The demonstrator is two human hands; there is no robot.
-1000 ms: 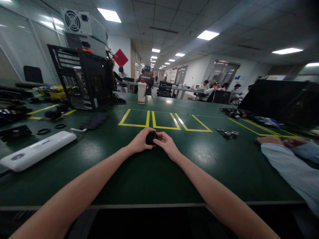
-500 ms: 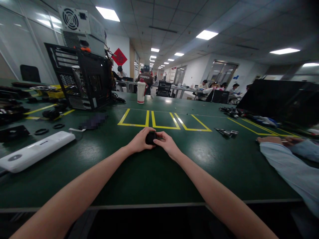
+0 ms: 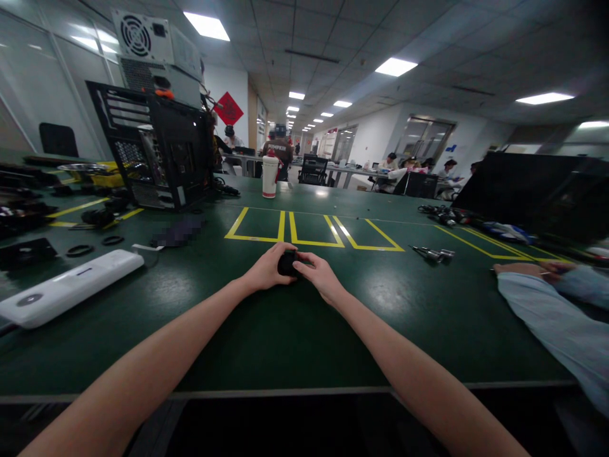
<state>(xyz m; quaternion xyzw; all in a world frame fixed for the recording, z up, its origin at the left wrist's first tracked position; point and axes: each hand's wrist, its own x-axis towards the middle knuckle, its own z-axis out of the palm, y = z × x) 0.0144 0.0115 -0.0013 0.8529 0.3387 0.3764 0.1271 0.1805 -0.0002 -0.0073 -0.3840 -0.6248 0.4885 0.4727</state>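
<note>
A small, rounded black object (image 3: 287,263) is between my two hands, over the middle of the green table (image 3: 295,336). Its kind is too dark and too covered by fingers to tell. My left hand (image 3: 267,266) wraps round its left side, with the thumb along the near edge. From the right, my right hand (image 3: 320,274) pinches its edge between thumb and fingers. Just beyond the hands, yellow tape outlines (image 3: 316,244) mark the tabletop.
On the left lie a white power strip (image 3: 71,287), black rings (image 3: 80,251) and an open black computer case (image 3: 157,146). A white cup (image 3: 269,176) stands at the back. Metal parts (image 3: 432,254) lie to the right, near a co-worker's sleeve (image 3: 537,311).
The right thumb has shifted slightly upward on the black object, and the object looks a little turned. Both hands otherwise keep their place.
</note>
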